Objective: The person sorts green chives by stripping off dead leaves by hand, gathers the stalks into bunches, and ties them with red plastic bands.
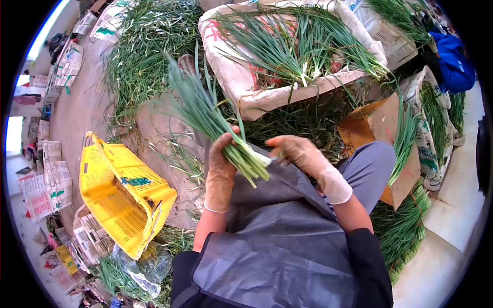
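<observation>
My left hand [224, 151], in a thin glove, is closed round a bunch of green chives [205, 115]. The leaves point up and left, blurred at their tips, while the pale stem ends slant down to the right over my dark apron [277, 231]. Close to those stem ends is my right hand [298, 153], also gloved. Its fingers are bent together in a pinch; whatever they grip is too small or blurred to make out. Beyond my hands, more chives [303, 49] lie in loose bundles on a white sack-covered stand [246, 102].
A yellow plastic crate [120, 192] lies tilted at my left. Heaped greens [149, 51] cover the floor at the back left. To my right are a cardboard box [398, 154] and a stack of chives [403, 226]. A blue-clothed person [454, 64] is at the far right.
</observation>
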### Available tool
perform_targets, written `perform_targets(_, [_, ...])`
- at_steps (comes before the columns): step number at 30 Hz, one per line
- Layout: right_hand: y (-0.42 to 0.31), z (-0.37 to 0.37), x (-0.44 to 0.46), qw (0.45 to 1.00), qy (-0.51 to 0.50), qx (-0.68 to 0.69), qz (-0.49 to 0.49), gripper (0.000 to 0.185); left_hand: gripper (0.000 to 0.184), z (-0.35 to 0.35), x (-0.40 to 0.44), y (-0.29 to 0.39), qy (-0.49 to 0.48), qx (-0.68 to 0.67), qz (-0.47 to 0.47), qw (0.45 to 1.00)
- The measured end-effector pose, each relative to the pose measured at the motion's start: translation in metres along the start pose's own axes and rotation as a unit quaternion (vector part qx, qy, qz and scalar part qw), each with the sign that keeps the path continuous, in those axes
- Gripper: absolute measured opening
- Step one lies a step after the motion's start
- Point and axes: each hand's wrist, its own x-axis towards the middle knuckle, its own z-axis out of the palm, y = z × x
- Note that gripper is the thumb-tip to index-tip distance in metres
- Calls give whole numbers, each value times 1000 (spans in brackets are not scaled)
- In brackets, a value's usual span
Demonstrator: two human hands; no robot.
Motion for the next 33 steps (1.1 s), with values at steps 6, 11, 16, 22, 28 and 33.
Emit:
perform_targets(6, [10, 41, 19, 956, 155, -223, -114, 21, 33, 15, -10, -30, 59, 8, -34, 998])
perform_targets(11, [41, 45, 25, 977, 131, 117, -120, 8, 23, 7, -9, -35, 89, 88, -25, 992])
perform_targets(16, [44, 32, 18, 954, 236, 103, -154, 10, 21, 18, -11, -38, 109, 85, 11, 990])
perform_targets(22, [114, -43, 7, 850, 197, -487, 47, 16, 21, 2, -12, -16, 139, 97, 45, 984])
perform_targets(28, [5, 9, 31, 805, 224, -468, -287, 73, 32, 0, -55, 64, 128, 220, -110, 961])
perform_targets(33, [-31, 45, 69, 919, 102, -304, -229, 41, 55, 26, -93, 87, 22, 395, -135, 908])
